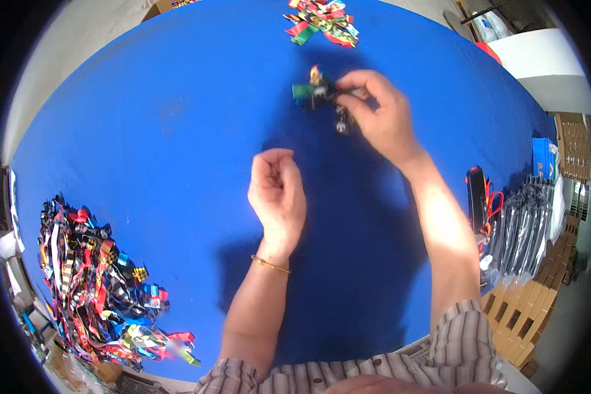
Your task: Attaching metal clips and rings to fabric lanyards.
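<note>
Toward the far middle of the blue table [177, 197], my right hand [384, 118] pinches a short folded lanyard [318, 94] between thumb and fingertips. It is dark with a green end and a small multicoloured part, and a metal clip hangs below the fingers; motion blurs it. My left hand [279, 190] is nearer to me over the middle, its fingers curled in toward the palm, and nothing shows in it. Just beyond the right hand lies a small pile of bright folded straps [323, 25]. A large tangled heap of patterned lanyards [88, 282] covers the near left.
At the right edge stand red-handled scissors [494, 202], a black case [476, 190] and a stack of dark items in clear plastic sleeves [522, 226]. A small blue box [543, 157] is behind them. Brown slatted cartons [525, 315] lie beyond the table's right side.
</note>
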`<state>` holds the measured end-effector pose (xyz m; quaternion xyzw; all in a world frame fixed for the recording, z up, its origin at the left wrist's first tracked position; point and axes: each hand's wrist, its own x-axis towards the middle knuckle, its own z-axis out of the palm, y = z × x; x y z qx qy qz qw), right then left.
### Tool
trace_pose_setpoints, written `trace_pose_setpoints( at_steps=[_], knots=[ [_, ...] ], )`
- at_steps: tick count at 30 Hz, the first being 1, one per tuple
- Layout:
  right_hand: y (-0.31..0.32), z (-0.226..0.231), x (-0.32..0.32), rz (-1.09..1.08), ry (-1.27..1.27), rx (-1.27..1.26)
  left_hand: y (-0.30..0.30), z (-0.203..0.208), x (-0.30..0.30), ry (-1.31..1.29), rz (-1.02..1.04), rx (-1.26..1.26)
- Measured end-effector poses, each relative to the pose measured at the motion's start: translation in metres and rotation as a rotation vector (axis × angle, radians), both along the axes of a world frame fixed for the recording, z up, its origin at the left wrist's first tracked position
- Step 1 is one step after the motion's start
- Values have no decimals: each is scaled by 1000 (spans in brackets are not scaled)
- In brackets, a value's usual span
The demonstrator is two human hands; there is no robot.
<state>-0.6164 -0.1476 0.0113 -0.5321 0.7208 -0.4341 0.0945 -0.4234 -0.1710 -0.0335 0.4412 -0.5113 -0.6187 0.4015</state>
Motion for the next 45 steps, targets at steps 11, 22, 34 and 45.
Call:
trace_pose_setpoints(
  at_steps=[11, 22, 34, 45],
  knots=[
    [-72, -5, -50, 62, 59, 13, 0, 7, -3, -225, -90, -97],
    [-92, -16, -79, 29, 149, -50, 3, 5, -4, -264, -84, -205],
    [-98, -20, -94, -9, 425, -15, 4, 3, -2, -293, -116, -240],
    [-100, -15, -78, -94, 524, -74, 4, 1, -3, -243, -81, -245]
  ],
)
